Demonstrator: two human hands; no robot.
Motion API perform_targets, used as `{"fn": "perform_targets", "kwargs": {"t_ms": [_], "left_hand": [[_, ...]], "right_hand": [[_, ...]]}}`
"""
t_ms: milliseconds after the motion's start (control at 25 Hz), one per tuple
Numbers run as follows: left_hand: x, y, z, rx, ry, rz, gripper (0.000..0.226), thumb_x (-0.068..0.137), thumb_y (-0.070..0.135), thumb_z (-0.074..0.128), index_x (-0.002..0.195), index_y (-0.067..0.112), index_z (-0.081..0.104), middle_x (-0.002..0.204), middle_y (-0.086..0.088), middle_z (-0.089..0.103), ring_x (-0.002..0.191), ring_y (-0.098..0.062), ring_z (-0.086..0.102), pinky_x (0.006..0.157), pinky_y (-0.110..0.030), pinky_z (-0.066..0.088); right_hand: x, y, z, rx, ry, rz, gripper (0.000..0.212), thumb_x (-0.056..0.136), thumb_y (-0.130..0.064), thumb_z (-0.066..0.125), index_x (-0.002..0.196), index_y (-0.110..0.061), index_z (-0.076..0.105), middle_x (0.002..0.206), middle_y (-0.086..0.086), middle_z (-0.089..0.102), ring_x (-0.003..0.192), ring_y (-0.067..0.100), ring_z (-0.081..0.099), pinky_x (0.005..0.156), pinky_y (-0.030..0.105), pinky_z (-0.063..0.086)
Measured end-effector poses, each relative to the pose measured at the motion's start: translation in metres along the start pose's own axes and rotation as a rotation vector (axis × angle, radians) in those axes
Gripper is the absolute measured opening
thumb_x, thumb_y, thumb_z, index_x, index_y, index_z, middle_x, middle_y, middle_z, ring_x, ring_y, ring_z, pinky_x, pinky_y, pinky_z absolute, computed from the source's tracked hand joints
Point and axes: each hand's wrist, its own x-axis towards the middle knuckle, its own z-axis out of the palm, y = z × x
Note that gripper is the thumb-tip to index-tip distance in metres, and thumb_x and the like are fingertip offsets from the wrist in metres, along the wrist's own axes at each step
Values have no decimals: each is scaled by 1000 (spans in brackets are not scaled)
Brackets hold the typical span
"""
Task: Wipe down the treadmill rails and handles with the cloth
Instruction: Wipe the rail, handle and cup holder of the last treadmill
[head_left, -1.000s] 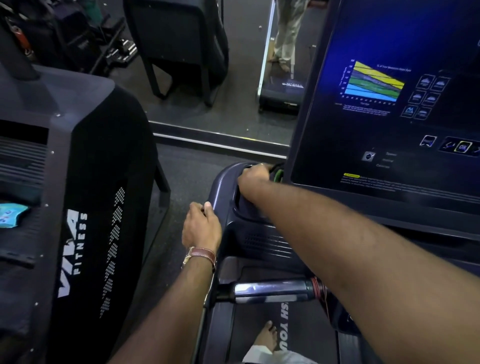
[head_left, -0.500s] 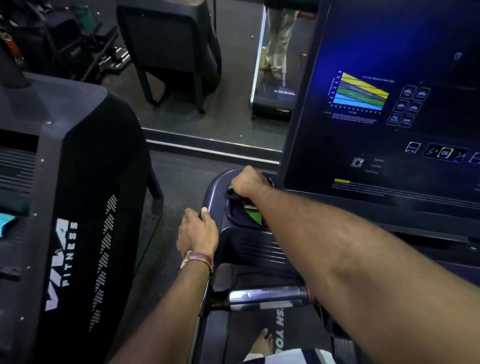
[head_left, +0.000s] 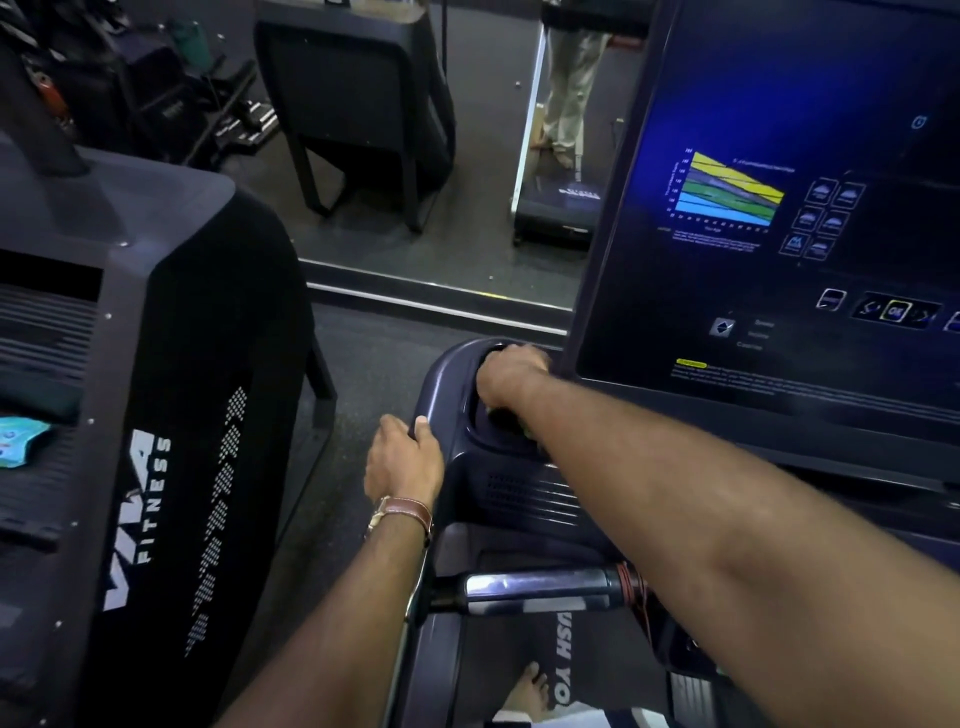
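Gym floor beyond; right hand (head_left: 511, 376) has slid farther into the console's cup recess (head_left: 483, 431), fingers hidden, cloth now barely visible; left hand (head_left: 402, 460) still grips the console edge (head_left: 441, 374).

Right hand (head_left: 511, 376) reaches into the treadmill's cup recess (head_left: 488, 431); left hand (head_left: 404, 460) grips its outer edge.

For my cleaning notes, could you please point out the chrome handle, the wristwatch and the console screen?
chrome handle (head_left: 540, 584): head view, shiny mid-bar.
wristwatch (head_left: 408, 509): head view, brown strap.
console screen (head_left: 779, 218): head view, lit panel.
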Motion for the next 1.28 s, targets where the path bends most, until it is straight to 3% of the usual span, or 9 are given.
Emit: {"fn": "perform_targets", "kwargs": {"t_ms": [160,240,360,520,680,840,1040,1160,1280], "left_hand": [[4,-2,-1,-119,2,-48,39,101,40,36,104,10,60,117,-16,64,106,-37,57,84,-41,42],[4,-3,-4,-215,26,-63,54,104,44,25,117,9,63,125,-19,62,115,-40,54,94,-42,39],[-2,-5,-7,-319,106,-43,67,102,50,15,117,10,66,120,-15,67,114,-41,55,98,-41,37],[-7,-5,-8,-358,146,-35,70,100,53,14,108,8,66,109,-11,71,110,-39,57,96,-41,37],[-2,-5,-6,-332,127,-52,72,99,56,13,114,8,65,116,-16,68,112,-41,55,97,-43,37],[-9,-1,-9,-328,105,-45,71,102,54,13,113,9,65,113,-12,68,113,-35,55,96,-41,36],[-7,3,-10,-231,52,-64,71,100,58,12,122,13,62,122,-17,63,116,-40,53,97,-46,38],[-8,4,-11,-223,42,-76,69,100,59,14,123,13,61,123,-19,62,116,-41,54,97,-47,39],[-9,1,-14,-225,40,-77,67,101,57,17,120,12,63,120,-19,64,113,-41,55,94,-46,41]], "right_hand": [[-13,-2,12,570,270,129,37,95,-33,50,128,-20,60,132,12,58,117,38,56,90,42,49],[-42,-30,46,471,575,-83,45,90,-57,40,122,-34,62,132,6,52,116,36,49,91,48,41],[-23,-24,65,150,564,-525,43,95,-57,31,116,-48,67,145,-8,48,134,37,37,104,58,24],[-3,-24,40,373,445,-97,35,96,-53,40,128,-51,55,150,-8,39,137,39,28,102,66,25],[-18,-14,54,126,552,-566,45,93,-45,47,138,-42,48,141,-11,51,130,31,42,98,50,29],[-2,-2,46,581,451,191,51,97,-24,48,147,-18,39,146,22,36,126,42,43,103,42,37],[-19,-6,28,240,274,13,36,93,-16,49,128,-11,55,131,17,57,119,38,53,101,50,38],[-31,-10,31,-67,217,56,41,101,-20,39,139,-13,53,142,22,45,129,45,37,102,70,28],[-25,-5,44,-240,316,106,43,102,-11,34,142,0,46,143,33,36,129,51,34,99,68,36]]}}
